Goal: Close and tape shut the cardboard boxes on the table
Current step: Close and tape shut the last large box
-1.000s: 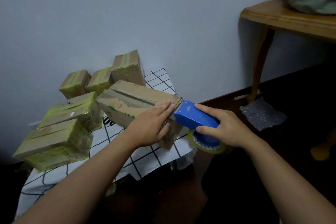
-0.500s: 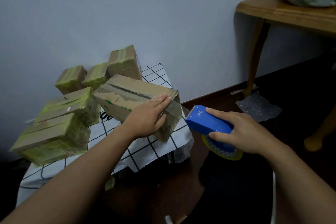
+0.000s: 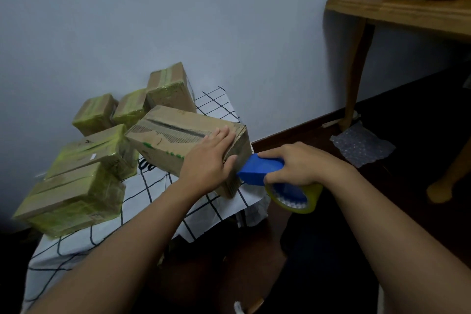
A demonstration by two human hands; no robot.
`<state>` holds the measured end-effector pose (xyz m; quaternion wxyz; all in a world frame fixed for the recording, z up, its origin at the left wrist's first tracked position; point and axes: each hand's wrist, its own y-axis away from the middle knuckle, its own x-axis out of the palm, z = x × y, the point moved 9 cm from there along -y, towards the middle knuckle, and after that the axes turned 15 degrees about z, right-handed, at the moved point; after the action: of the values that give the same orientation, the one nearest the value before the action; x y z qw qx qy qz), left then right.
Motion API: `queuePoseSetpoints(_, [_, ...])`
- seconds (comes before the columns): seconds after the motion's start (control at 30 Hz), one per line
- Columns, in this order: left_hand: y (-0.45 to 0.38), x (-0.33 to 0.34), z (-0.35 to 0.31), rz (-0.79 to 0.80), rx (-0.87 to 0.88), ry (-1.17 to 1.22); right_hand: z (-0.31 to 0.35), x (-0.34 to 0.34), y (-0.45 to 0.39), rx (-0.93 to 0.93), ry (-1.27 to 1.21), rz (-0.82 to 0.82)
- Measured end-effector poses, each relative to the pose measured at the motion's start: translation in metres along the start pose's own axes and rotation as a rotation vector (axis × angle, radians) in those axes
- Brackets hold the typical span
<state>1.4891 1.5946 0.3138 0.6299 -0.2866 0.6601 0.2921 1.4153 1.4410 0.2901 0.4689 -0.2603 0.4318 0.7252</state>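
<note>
A long brown cardboard box (image 3: 175,140) with a dark seam along its top lies on the small table's grid-patterned white cloth (image 3: 216,102). My left hand (image 3: 207,160) lies flat over the box's near right corner, fingers straight, pressing it down. My right hand (image 3: 293,164) grips a blue tape dispenser (image 3: 260,169) carrying a yellowish tape roll (image 3: 295,197). The dispenser's front edge touches the box's right end face, just below my left hand.
Several boxes wrapped in yellow-green tape (image 3: 84,178) crowd the table's left and back by the wall. A wooden table (image 3: 397,7) with a grey-green bag stands at the right, bubble wrap (image 3: 362,146) on the dark floor beneath it.
My right hand pulled the dispenser away from the box end, drawing out tape, then brought it back against the end face. My left hand slid toward the corner.
</note>
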Motion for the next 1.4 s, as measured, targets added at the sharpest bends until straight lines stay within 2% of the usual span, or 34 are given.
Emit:
queuePoseSetpoints(0.33, [-0.006,0.001,-0.002,0.03,-0.049,-0.01,0.046,-0.03,-0.026,0.06,0.172,0.15])
queuePoseSetpoints(0.57, [-0.004,0.0,-0.001,0.032,-0.055,0.007,0.058,-0.038,-0.029,0.14,0.252,0.151])
queuePoseSetpoints(0.77, [-0.006,0.0,-0.001,0.055,-0.051,0.04,0.061,-0.044,-0.036,0.17,0.253,0.202])
queuePoseSetpoints(1.0, [-0.002,-0.002,-0.002,0.061,-0.033,0.019,0.033,-0.015,-0.036,0.192,0.219,0.322])
queuePoseSetpoints(1.1, [0.004,-0.006,-0.003,0.113,0.006,0.031,0.017,-0.034,-0.007,0.17,0.133,0.215])
queuePoseSetpoints(1.23, [0.035,-0.014,0.008,0.212,0.082,0.038,-0.01,-0.06,0.04,0.103,-0.096,-0.07])
queuePoseSetpoints(1.3, [0.057,-0.015,0.023,0.229,0.047,0.037,-0.018,-0.061,0.05,0.052,-0.21,-0.177])
queuePoseSetpoints(1.4, [0.082,-0.008,0.032,0.185,-0.097,-0.04,-0.024,-0.05,0.048,-0.027,-0.425,-0.276])
